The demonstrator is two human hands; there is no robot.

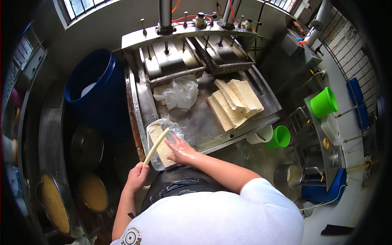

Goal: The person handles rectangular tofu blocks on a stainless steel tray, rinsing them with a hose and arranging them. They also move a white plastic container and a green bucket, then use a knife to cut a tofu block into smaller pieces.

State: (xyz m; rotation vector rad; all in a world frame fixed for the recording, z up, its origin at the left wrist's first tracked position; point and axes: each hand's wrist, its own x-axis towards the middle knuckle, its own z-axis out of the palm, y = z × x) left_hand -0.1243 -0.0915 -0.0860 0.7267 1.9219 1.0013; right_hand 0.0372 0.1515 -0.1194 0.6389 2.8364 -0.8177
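Note:
My left hand [138,176] is closed round a pale cream hose [157,145]. Its free end slants up over a white tofu-like block [162,152], and a bit of it shows below my fist. Under the block lies a clear plastic bag [178,130], at the near left corner of a metal table [196,128]. With fingers spread, my right hand [181,152] reaches to the block's right side and seems to touch it; the palm side is hidden. Further right, several similar slabs [234,102] lean together in a pile.
A crumpled plastic bag [182,93] partly covers another slab. Behind stand metal press plates [171,57] with upright cylinders. A blue barrel [92,94] is at left, near pans of yellowish contents [55,202]. Green buckets [280,137] and a steel pot [288,175] are at right.

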